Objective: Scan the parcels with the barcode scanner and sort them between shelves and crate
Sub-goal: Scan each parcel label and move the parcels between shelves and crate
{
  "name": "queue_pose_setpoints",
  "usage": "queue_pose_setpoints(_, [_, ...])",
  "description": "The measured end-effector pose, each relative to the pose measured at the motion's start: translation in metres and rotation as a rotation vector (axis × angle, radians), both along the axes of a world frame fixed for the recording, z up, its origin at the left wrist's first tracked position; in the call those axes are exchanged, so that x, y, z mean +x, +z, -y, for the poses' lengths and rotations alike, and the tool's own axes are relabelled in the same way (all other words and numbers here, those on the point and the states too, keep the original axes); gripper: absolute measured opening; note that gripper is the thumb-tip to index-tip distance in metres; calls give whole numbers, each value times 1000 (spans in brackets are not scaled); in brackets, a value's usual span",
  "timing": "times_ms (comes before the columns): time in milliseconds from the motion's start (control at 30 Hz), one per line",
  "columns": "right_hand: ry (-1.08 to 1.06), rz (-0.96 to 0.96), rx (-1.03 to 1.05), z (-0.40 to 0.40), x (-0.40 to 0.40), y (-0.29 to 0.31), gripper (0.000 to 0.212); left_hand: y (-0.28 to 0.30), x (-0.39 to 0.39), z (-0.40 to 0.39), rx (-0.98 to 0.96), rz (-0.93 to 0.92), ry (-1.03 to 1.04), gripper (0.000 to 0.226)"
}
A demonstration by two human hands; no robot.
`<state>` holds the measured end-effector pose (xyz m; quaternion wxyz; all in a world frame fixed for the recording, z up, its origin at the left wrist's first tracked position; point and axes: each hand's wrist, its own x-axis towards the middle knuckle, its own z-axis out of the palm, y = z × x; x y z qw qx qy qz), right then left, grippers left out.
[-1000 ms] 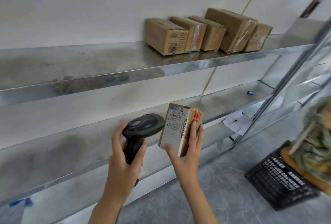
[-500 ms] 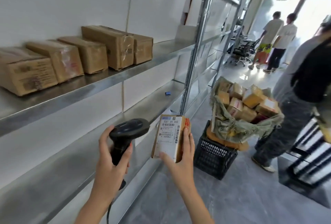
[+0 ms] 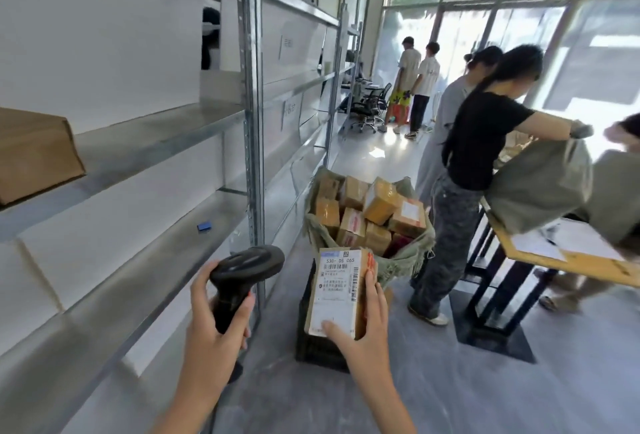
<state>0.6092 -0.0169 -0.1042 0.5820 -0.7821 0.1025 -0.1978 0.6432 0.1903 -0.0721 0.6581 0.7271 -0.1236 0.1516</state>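
With the left hand (image 3: 211,340) wrapped round the matte black barcode scanner (image 3: 242,277) and the right hand (image 3: 363,333) pinching a small cardboard parcel (image 3: 337,289) upright just beside it, I'd tilt the scanner's rounded head squarely at the flat white label.

Left hand (image 3: 211,336) grips scanner (image 3: 242,272); right hand (image 3: 363,336) holds parcel (image 3: 337,291).

Two hands are showing, the left one (image 3: 211,336) and the right one (image 3: 363,336). One barcode scanner (image 3: 242,274) and one labelled parcel (image 3: 337,291) are being held. One black crate (image 3: 311,340) is sitting on the floor, one sack (image 3: 401,260) is holding roughly nine parcels, and four people are standing beyond.
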Motion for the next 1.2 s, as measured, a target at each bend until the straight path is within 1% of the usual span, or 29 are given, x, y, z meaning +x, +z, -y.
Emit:
queue_pose_setpoints(133, [-76, -9, -9, 31, 23, -10, 106, -2, 36, 36, -15, -29, -64, 72])
queue_pose_setpoints(267, [-122, -29, 19, 42, 58, -20, 108, -3, 80, 59, 1, -37, -115, 73])
queue_pose_setpoints(467, [-200, -84, 13, 46, 129, -41, 109, -15, 173, 76, 30, -25, -177, 73])
queue_pose_setpoints(600, [-269, -95, 59, 41, 185, -54, 108, -25, 241, 81, 28, -12, -248, 71])
queue_pose_setpoints(700, [-303, -139, 104, 29, 224, -59, 108, -30, 287, 85, 20, -48, -301, 65])
queue_pose_setpoints(867, [-369, -175, 142, 25, 275, -66, 107, -37, 356, 107, 40, -101, -405, 63])
queue_pose_setpoints(1067, [-429, -238, 154, 51, 320, -76, 108, -54, 414, 142, 62, -151, -446, 63])
queue_pose_setpoints(1200, [-421, -243, 136, 79, 352, -85, 104, -72, 449, 173, 87, -185, -451, 65])
